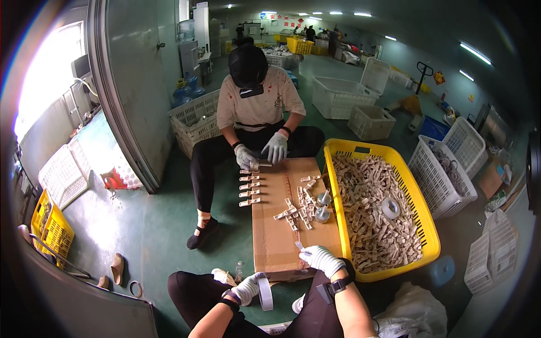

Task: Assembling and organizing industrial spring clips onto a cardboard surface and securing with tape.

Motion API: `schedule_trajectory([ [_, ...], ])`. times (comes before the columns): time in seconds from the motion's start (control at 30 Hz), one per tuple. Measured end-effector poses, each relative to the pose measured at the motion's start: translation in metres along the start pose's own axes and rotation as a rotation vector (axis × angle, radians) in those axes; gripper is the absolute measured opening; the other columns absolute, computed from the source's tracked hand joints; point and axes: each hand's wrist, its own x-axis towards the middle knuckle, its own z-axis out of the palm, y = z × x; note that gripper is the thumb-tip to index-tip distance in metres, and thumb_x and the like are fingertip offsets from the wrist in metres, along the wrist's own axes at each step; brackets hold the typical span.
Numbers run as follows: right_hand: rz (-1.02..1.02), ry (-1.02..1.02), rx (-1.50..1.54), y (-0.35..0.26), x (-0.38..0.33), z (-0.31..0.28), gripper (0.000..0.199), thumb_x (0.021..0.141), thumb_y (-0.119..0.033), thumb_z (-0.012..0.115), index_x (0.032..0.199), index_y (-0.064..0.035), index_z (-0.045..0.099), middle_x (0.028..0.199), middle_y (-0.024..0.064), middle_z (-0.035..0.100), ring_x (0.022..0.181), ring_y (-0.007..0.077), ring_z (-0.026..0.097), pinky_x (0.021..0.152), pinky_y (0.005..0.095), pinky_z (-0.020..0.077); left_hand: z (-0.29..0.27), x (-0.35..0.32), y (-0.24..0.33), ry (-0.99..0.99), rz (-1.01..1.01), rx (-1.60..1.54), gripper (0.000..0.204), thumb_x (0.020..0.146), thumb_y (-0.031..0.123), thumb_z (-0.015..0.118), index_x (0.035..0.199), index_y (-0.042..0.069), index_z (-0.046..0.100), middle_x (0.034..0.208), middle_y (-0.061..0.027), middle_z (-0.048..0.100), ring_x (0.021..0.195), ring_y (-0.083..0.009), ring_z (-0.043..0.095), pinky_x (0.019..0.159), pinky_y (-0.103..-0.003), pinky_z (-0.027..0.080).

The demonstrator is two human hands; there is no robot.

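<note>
My left hand (pixel 246 289), in a pale striped glove, is closed around a wide roll of whitish tape (pixel 265 293) in front of the near edge of a cardboard box (pixel 271 236). Over the box's near right corner, my gloved right hand (pixel 323 261) pinches a small pale piece (pixel 299 245), its exact kind too small to tell. Beyond it lies a loose pile of small beige clip-like parts (pixel 305 205). Two small clear bottles (pixel 322 214) stand beside that pile. More such parts (pixel 249 192) form a row overhanging the box's left edge.
Across the box sits a co-worker (pixel 260 101), gloved hands over its far left corner. A yellow crate (pixel 431 239) full of beige parts, a tape roll (pixel 390 208) on top, adjoins the right side. White crates (pixel 341 97) stand behind; a white sack (pixel 414 310) lies near right.
</note>
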Motion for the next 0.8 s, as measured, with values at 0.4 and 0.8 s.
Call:
schedule_trajectory([
  [0.4, 0.002, 0.032, -0.05, 0.002, -0.005, 0.005, 0.031, 0.087, -0.031, 0.058, 0.094, -0.0025, 0.067, 0.088, 0.0221, 0.066, 0.083, 0.0398, 0.062, 0.076, 0.0443, 0.0497, 0.043, -0.047, 0.022, 0.081, -0.061, -0.005, 0.019, 0.081, 0.028, 0.068, 0.084, 0.01, 0.062, 0.07, -0.0044, 0.062, 0.059, -0.0196, 0.057, 0.06, -0.033, 0.047],
  [0.8, 0.012, 0.058, -0.037, 0.004, 0.0, 0.006, 0.031, 0.086, -0.03, 0.059, 0.095, -0.0028, 0.069, 0.089, 0.0206, 0.067, 0.086, 0.0376, 0.064, 0.078, 0.0426, 0.0503, 0.07, -0.07, 0.035, 0.096, -0.084, -0.02, 0.022, 0.079, 0.025, 0.074, 0.067, 0.014, 0.058, 0.056, 0.0031, 0.054, 0.043, -0.0124, 0.049, 0.042, -0.026, 0.036],
])
